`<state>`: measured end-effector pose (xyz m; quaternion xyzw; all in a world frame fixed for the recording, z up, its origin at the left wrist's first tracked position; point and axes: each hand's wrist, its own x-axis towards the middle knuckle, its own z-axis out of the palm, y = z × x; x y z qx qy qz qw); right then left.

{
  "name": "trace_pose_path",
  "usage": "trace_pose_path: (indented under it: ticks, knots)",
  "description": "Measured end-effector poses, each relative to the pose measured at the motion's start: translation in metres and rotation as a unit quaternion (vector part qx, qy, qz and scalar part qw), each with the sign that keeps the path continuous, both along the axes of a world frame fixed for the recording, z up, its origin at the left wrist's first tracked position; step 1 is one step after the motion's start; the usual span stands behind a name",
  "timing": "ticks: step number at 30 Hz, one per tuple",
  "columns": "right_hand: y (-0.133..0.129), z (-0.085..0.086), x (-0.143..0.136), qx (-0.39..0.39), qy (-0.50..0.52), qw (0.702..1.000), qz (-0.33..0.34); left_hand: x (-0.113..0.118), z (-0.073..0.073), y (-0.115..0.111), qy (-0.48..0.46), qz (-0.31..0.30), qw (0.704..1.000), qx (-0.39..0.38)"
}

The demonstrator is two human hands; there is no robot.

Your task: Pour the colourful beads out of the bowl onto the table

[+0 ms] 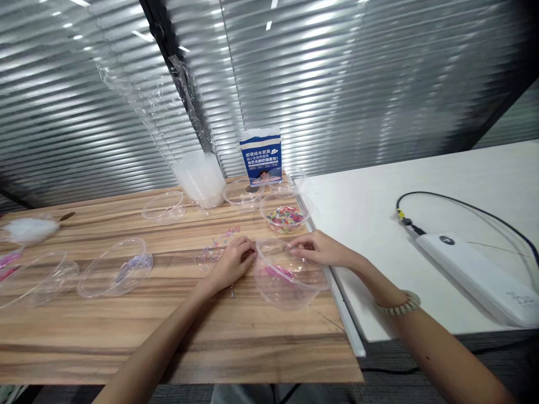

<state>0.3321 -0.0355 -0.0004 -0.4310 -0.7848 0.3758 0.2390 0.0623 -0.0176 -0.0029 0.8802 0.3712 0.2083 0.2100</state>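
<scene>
- Closest in: clear bowl (pixel 290 292) on the wood desk (pixel 252 348), tucked up by its R edge, w/ the near R corner beyond it toward the person. Pink stuff (pixel 280 273) in the bottom, too see-through/blurry to say what.
- Key relation imo: bowl's mouth lies btwn the two hands, its body coming back toward the desk's front edge. It's round so no real long axis; rim looks slanted down to the R, tho can't tell if it's truly tilted or just the lens.
- L hand (pixel 234 261): palm down, fingers curled, tips at or just beside the rim's L side, so bowl is to its R. Pinching anything? Can't tell.
- R hand (pixel 315 247): fingers bent in over the far rim, bowl below and toward the person. Can't tell what's in the pinch, if anything. Both hands abt equally near.
- Bit farther: loose beads (pixel 210 252) by the L hand, on the side away from the bowl.
- Past the hands, near the desk's R edge: bowl of multicolored bits (pixel 285 217).
- Way back, near the far edge: stack of clear containers (pixel 202 179), w/ a blue packet (pixel 261 157) R of it, toward the far R corner.
</scene>
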Motion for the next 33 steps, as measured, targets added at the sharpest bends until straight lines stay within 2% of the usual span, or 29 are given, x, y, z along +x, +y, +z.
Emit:
trace_pose_path:
  ticks: [6, 14, 33]
  knots:
    - [-0.0015, 0.0029, -0.0013, 0.002, -0.001, 1.0, 0.002, -0.0001, -0.0009, 0.0003, 0.001, 0.001, 1.0, 0.007]
    - [-0.0023, 0.006, -0.0015, -0.006, 0.0, 1.0, 0.01, 0.0026, 0.0045, -0.0032, 0.004, -0.003, 1.0, -0.022]
    - [-0.003, 0.0092, -0.0023, -0.013, -0.003, 1.0, 0.009, 0.0033, 0.0044, -0.0043, 0.016, 0.0, 0.998, -0.063]
